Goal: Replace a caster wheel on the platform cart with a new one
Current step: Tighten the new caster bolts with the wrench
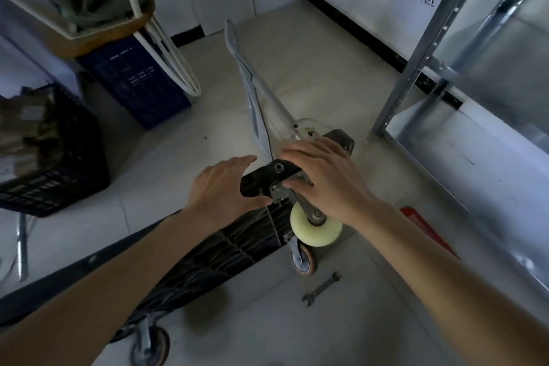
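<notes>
- The platform cart (208, 258) lay tipped on its side on the floor, its ribbed black underside facing up and its handle (267, 98) stretching away.
- A blue crate (139, 83) stood well apart at the left.
- The right hand (326, 178) rested over the mounting plate at the cart's corner, fingers curled on it.
- The left hand (222, 187) hovered just beside the same corner, fingers straight, holding nothing.
- The pale new caster wheel (315, 230) sat below the right hand.
- A wrench (320, 288) lay on the floor nearby.
</notes>
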